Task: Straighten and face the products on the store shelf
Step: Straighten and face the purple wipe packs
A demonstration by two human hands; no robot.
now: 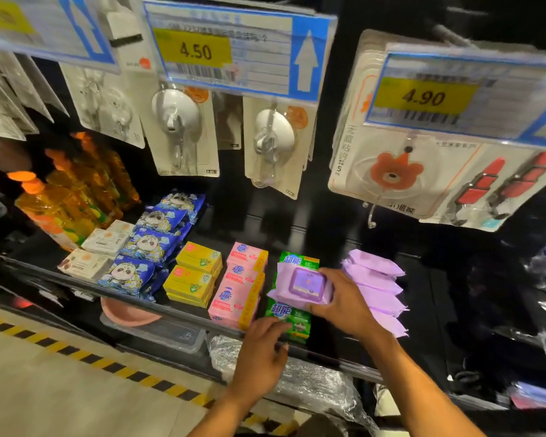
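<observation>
While the right hand holds a purple wipes pack in a closed grip at the lower centre of the frame, just above the green soap packs, the left hand keeps a wide grip, its straight fingers touching the front green pack at the shelf edge. A row of purple packs stands just to the right.

Bare shelf behind soap boxes open; hook cards, price tags crowd overhead; purple packs block right.
</observation>
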